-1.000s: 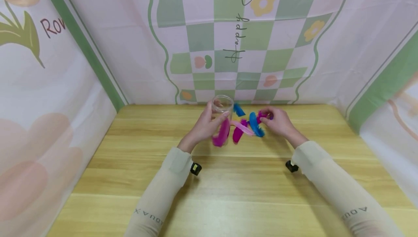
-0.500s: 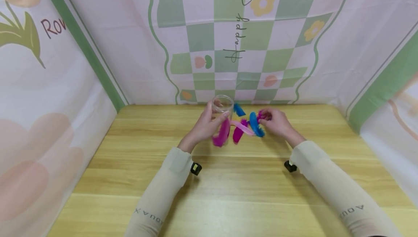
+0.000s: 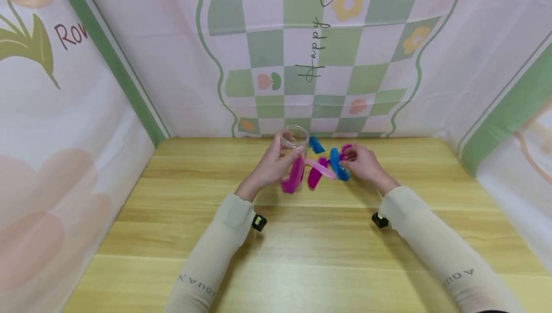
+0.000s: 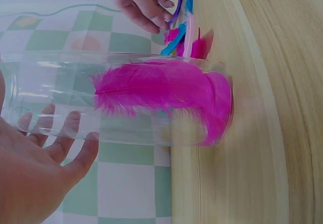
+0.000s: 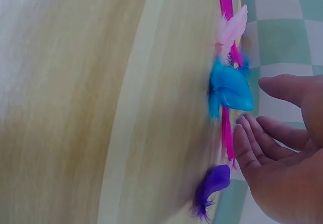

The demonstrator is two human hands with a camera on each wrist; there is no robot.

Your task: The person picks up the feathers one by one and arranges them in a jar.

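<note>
Near the back edge of the wood-grain counter point(image 3: 284, 255), the head view shows the left hand point(image 3: 272, 163) gripping a clear jar point(image 3: 294, 140) held upright, with a magenta feather point(image 3: 293, 177) inside it. Just right of the jar, a pale pink feather point(image 3: 321, 168) lies across a darker magenta feather point(image 3: 315, 179); beside them is a curved blue feather point(image 3: 338, 165), and the right hand point(image 3: 362, 162) is at that end of the group.

From the left wrist, the left fingers point(image 4: 82, 158) curve round the jar, and the feather inside reaches down to its base, where its lower part bends.

From the right wrist, the right thumb and fingers are parted with nothing between them, close to the blue feather; whether they touch it cannot be told. A purple feather point(image 5: 213, 184) lies near the fingertips.
</note>
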